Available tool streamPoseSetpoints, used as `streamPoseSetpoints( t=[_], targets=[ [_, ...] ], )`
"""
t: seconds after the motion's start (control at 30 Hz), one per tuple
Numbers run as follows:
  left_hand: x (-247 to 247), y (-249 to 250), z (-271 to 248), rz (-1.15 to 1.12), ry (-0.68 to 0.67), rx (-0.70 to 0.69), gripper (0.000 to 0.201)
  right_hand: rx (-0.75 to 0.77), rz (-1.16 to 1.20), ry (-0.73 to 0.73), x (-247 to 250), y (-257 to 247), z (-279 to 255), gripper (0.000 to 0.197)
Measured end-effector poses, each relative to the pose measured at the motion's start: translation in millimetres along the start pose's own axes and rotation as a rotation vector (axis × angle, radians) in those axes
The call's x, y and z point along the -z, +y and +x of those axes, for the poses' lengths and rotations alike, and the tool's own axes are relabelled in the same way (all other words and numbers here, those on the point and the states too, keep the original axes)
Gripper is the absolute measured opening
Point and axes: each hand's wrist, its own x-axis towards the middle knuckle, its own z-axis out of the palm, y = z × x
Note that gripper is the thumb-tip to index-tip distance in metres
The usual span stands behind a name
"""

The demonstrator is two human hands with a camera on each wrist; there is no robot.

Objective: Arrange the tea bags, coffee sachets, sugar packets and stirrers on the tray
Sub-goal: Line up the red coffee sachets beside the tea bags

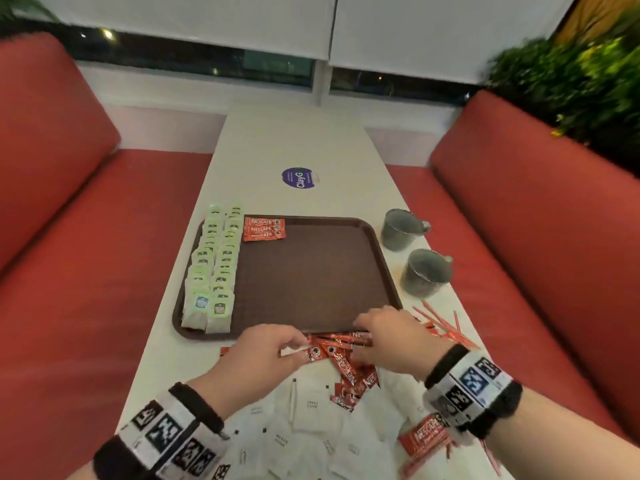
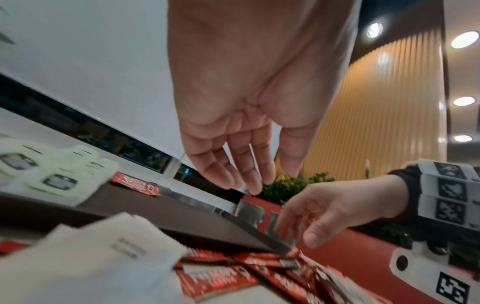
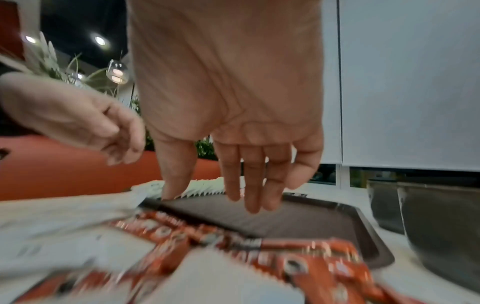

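A brown tray (image 1: 311, 278) (image 2: 207, 226) (image 3: 311, 222) lies mid-table. Two rows of green tea bags (image 1: 214, 265) (image 2: 57, 181) fill its left side, and three red coffee sachets (image 1: 264, 229) (image 2: 135, 184) lie at its far edge. A loose pile of red coffee sachets (image 1: 346, 362) (image 2: 215, 275) (image 3: 298, 259) sits on the table against the tray's near rim. My left hand (image 1: 291, 341) (image 2: 241, 164) hovers over the pile's left end, fingers hanging straight and holding nothing. My right hand (image 1: 374, 327) (image 3: 233, 174) hangs over the right end, fingers straight and empty.
White sugar packets (image 1: 311, 420) (image 2: 103, 257) are scattered near the table's front edge. Red stirrers (image 1: 443, 327) lie to the right of the tray. Two metal cups (image 1: 401, 228) (image 1: 427, 271) stand beyond them. Red benches flank the narrow white table.
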Motion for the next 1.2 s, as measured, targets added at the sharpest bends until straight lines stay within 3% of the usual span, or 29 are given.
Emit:
streamPoseSetpoints(
  t=[0.13, 0.33, 0.47, 0.57, 0.7, 0.83, 1.0, 1.1, 1.2],
  targets=[
    [-34, 2, 15, 0.173, -0.039, -0.061, 0.042, -0.032, -0.056, 0.032, -31, -16, 6, 0.054],
    [-55, -6, 26, 0.361, -0.048, -0.088, 0.048, 0.043, 0.064, 0.079, -40, -26, 17, 0.019],
    [-55, -9, 30, 0.387, -0.067, -0.103, 0.046, 0.110, 0.205, 0.084, -39, -26, 17, 0.021],
    [-54, -9, 37, 0.476, -0.063, -0.105, 0.028, 0.139, 0.357, 0.125, -31, -21, 15, 0.021],
    [-45, -7, 45, 0.574, 0.026, -0.111, 0.020, 0.065, 0.049, 0.033, -20, -6, 9, 0.045],
    [-39, -7, 40, 0.411, 0.157, -0.130, 0.023, 0.109, -0.203, -0.027, -21, -4, 6, 0.047],
    [-42, -8, 36, 0.002, 0.154, -0.105, 0.015, 0.239, -0.317, -0.029, -20, -12, 13, 0.038],
    [-43, -10, 34, -0.141, 0.122, -0.035, 0.007, 0.251, -0.282, -0.039, -17, -15, 17, 0.032],
    [-38, -13, 35, -0.262, 0.089, 0.068, 0.007, 0.217, -0.080, -0.055, -5, -18, 13, 0.022]
  ],
)
